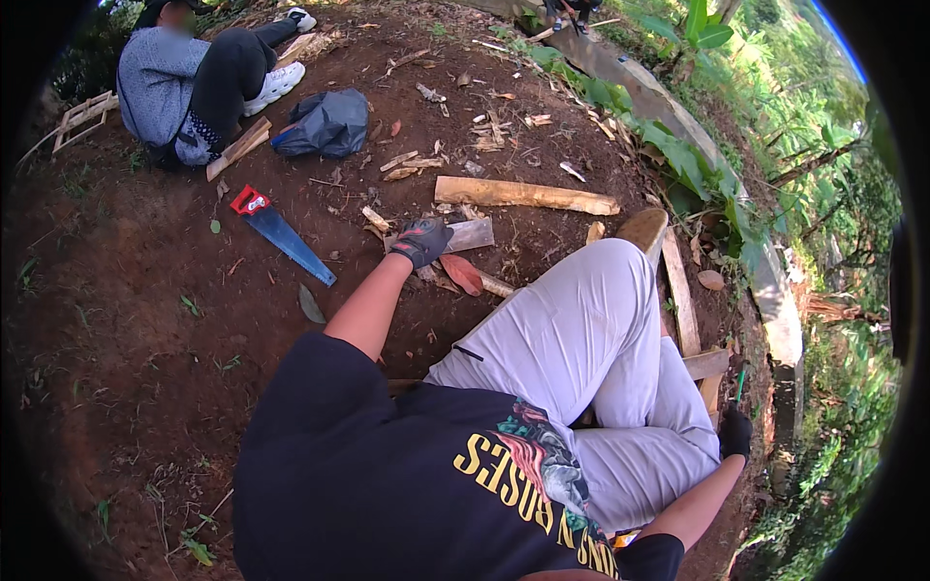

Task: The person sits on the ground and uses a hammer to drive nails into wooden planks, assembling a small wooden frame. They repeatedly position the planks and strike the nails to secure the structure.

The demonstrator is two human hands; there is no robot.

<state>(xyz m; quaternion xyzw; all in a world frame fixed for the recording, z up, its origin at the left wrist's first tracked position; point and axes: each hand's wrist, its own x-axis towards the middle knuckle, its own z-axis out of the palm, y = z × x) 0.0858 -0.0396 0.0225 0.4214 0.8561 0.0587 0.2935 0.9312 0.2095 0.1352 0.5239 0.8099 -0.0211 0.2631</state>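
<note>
My left hand, in a dark glove, is closed on a short, greyish flat piece of wood just above the soil. A reddish dry leaf lies right beside it. Off to the right, past my bent legs, my gloved right hand is closed around a thin green rod-like tool, whose lower part the fingers hide. Close to that hand, wooden pieces meet at an angle beside my knee. A handsaw with a red handle and blue blade rests on the ground left of my left hand.
A long split plank lies ahead, with wood scraps around it. Another board is beyond my foot. At the far left a person sits by a dark plastic bag. A concrete edge and plants border the right.
</note>
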